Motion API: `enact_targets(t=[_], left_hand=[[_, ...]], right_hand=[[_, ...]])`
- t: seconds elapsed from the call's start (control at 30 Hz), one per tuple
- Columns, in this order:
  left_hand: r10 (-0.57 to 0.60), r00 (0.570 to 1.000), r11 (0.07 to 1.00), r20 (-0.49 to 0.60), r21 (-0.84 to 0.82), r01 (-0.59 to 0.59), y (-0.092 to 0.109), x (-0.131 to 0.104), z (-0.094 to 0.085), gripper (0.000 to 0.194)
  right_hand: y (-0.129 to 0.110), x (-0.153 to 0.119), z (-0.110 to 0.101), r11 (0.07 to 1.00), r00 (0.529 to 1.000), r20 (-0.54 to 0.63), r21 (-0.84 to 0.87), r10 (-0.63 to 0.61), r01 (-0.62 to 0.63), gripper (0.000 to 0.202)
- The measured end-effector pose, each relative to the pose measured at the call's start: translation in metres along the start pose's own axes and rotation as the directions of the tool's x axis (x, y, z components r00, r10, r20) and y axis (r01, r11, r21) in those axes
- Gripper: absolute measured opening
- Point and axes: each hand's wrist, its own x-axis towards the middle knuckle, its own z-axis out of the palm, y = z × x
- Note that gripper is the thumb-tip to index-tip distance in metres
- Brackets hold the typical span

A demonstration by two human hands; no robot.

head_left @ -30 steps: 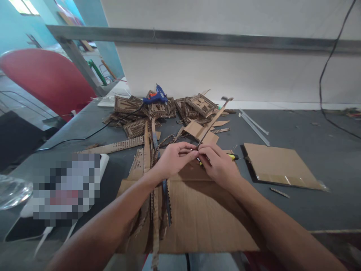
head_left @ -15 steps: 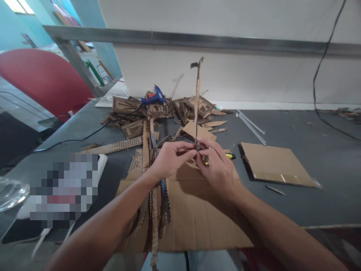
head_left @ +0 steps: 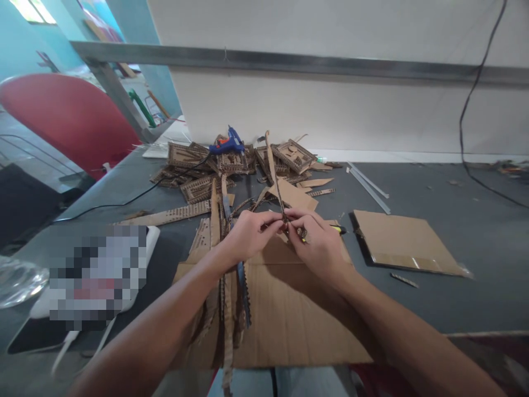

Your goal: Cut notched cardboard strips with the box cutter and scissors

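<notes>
My left hand [head_left: 252, 234] and my right hand [head_left: 316, 237] meet over a brown cardboard sheet [head_left: 289, 309]. Both pinch the lower end of a thin cardboard strip [head_left: 273, 168], which rises from the fingertips and leans to the left, its top bent over. Small cardboard bits show between my right fingers. Long loose strips [head_left: 227, 325] hang across the sheet beside my left wrist. A yellow and black tool [head_left: 339, 229], partly hidden, lies behind my right hand.
Behind the hands, a blue glue gun [head_left: 228, 144] rests on piled cardboard frames [head_left: 194, 187]. A flat cardboard piece [head_left: 407, 240] and clear sticks [head_left: 370, 187] lie right. At left are a blurred-out device [head_left: 99, 275] and clear plastic [head_left: 20, 281].
The strip between my hands has tilted from nearly upright to leaning left, and its top is lower in view. Both hands remain pinched at almost the same place.
</notes>
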Motion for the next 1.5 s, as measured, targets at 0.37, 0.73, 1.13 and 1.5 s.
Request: enact_targets(t=[0.37, 0.73, 1.13, 1.5], left_hand=[[-0.065, 0.995, 0.993, -0.082, -0.1, 0.056, -0.002, -0.001, 0.004, 0.029], [-0.33, 0.94, 0.663, 0.084, -0.688, 0.294, -0.004, 0.003, 0.009, 0.041], [-0.251, 0.968, 0.839, 0.025, -0.493, 0.23, 0.0, 0.002, 0.005, 0.032], [-0.174, 0.967, 0.868, 0.185, -0.435, 0.24, -0.008, 0.004, -0.006, 0.031]], right_hand=[[0.003, 0.002, 0.0, 0.999, 0.999, -0.052, 0.028, 0.016, -0.015, 0.01], [0.003, 0.003, -0.004, 0.992, 0.999, 0.014, 0.12, -0.045, 0.043, 0.015], [0.0, -0.001, -0.003, 1.0, 1.0, 0.002, 0.011, 0.008, -0.008, 0.017], [0.002, -0.001, -0.003, 0.998, 0.998, 0.029, 0.044, -0.054, 0.053, 0.019]])
